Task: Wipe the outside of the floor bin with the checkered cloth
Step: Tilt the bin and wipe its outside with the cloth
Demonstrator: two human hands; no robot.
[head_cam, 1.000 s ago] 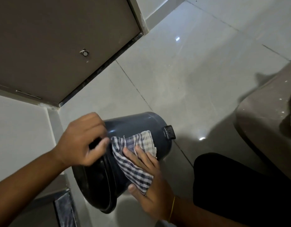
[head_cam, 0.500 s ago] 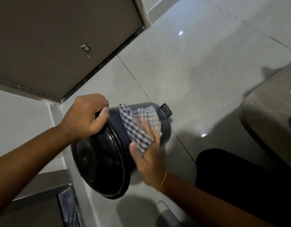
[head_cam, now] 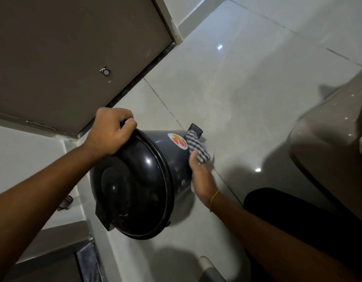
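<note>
A dark grey floor bin with a glossy black lid is tipped on its side over the tiled floor, lid toward me. A round coloured sticker shows on its wall, and a black pedal sticks out at the far end. My left hand grips the lid rim at the top. My right hand presses the blue-and-white checkered cloth against the bin's right side, near its base. Part of the cloth is hidden behind the bin.
A brown door stands at the upper left, with a white wall beside it. A brown rounded counter edge juts in at the right. My dark-clothed knee is at the lower right. Glossy tiles stretch beyond the bin.
The bin has been turned so its lid faces me more and a sticker now shows. My right hand with the cloth has slid around to the bin's right side, toward the base.
</note>
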